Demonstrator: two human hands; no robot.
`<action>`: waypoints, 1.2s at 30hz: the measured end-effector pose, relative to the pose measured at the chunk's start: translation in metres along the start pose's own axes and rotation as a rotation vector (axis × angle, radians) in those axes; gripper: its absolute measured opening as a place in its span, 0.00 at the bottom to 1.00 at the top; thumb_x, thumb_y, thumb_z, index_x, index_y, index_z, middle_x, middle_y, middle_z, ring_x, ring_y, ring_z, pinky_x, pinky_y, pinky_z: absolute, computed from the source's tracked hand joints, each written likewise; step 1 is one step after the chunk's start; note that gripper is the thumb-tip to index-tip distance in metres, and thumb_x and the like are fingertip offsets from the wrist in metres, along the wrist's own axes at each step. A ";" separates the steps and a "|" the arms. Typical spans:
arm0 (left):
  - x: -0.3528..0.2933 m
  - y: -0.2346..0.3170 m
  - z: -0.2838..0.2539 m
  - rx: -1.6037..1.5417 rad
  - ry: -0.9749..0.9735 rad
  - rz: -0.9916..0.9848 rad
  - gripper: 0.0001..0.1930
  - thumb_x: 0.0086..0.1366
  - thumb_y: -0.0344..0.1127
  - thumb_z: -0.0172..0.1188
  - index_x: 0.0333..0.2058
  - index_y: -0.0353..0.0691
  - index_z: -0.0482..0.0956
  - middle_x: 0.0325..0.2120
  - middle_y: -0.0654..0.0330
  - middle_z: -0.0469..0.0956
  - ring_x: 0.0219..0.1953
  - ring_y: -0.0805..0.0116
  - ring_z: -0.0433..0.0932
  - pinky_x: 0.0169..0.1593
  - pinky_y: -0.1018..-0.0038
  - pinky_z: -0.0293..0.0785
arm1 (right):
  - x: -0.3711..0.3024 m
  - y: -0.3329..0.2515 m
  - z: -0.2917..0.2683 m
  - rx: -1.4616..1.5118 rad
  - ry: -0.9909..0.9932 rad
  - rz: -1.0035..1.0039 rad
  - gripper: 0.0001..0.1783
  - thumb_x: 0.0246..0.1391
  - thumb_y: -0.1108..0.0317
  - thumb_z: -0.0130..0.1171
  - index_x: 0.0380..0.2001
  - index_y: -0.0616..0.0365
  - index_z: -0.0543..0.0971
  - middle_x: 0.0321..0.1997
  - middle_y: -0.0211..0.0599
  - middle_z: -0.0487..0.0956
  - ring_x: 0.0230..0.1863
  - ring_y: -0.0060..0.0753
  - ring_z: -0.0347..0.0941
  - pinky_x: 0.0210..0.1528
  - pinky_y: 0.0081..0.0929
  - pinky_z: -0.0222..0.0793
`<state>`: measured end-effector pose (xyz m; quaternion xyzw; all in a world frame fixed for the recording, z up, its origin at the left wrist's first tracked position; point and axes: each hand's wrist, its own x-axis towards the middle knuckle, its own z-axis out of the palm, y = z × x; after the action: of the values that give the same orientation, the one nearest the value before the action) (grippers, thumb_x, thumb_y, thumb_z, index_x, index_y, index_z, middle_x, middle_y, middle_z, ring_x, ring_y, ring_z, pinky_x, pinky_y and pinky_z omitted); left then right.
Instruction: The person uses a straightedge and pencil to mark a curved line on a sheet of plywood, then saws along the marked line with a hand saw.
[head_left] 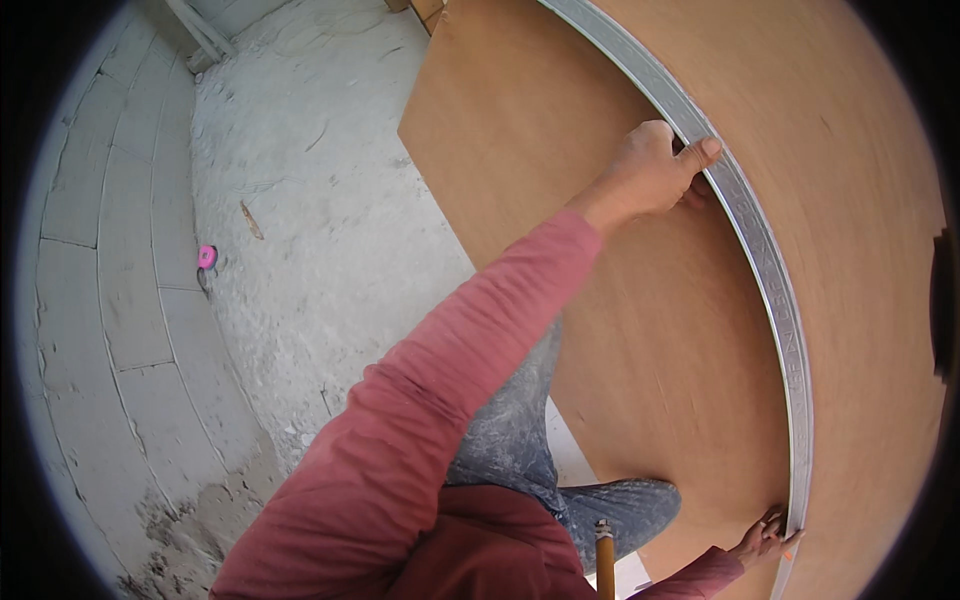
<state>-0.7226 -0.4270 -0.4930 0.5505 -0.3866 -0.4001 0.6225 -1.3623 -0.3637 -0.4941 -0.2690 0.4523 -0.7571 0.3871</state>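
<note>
A long grey metal profile (765, 260) with stamped marks lies along a large brown plywood sheet (860, 200) and looks curved in this view. My left hand (665, 170) grips it toward the far end, thumb on top and fingers curled at its near-side edge. Lower down, at the right, my right hand (768, 540) holds the same profile by its edge; part of its fingers is hidden. A small orange spot shows beside those fingertips, too small to name. The sheet's brown surface (640, 330) continues on the left of the profile, under my left arm.
Dusty pale floor (310, 180) stretches to the left, up to a grey block wall (140, 310). A pink tape measure (207, 257) lies by the wall's foot. A yellow stick with a metal end (604, 560) rises near my knee. Pale boards (200, 35) lean in the far corner.
</note>
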 end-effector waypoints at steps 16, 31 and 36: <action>0.019 -0.018 0.010 -0.021 -0.211 0.051 0.45 0.74 0.63 0.47 0.71 0.25 0.50 0.71 0.42 0.53 0.72 0.43 0.57 0.74 0.55 0.59 | 0.008 0.014 0.010 0.042 0.334 -0.227 0.25 0.59 0.48 0.68 0.22 0.50 0.68 0.18 0.17 0.61 0.16 0.13 0.52 0.16 0.24 0.46; 0.141 -0.068 -0.104 -1.158 -0.986 -0.977 0.39 0.76 0.54 0.46 0.77 0.48 0.39 0.78 0.59 0.35 0.77 0.57 0.46 0.77 0.53 0.38 | 0.000 0.011 0.005 -0.241 0.329 -0.248 0.36 0.56 0.36 0.65 0.19 0.59 0.67 0.17 0.30 0.64 0.22 0.23 0.63 0.22 0.33 0.63; 0.140 -0.054 -0.095 -1.037 -0.985 -1.004 0.40 0.76 0.57 0.45 0.77 0.51 0.39 0.78 0.60 0.36 0.76 0.61 0.50 0.75 0.56 0.50 | 0.000 0.007 -0.006 -0.252 0.267 -0.223 0.37 0.57 0.34 0.64 0.19 0.59 0.66 0.17 0.31 0.63 0.22 0.23 0.62 0.22 0.33 0.63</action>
<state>-0.5860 -0.5247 -0.5501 0.0673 -0.0929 -0.9448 0.3068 -1.3643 -0.3630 -0.5031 -0.2607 0.5581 -0.7617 0.2008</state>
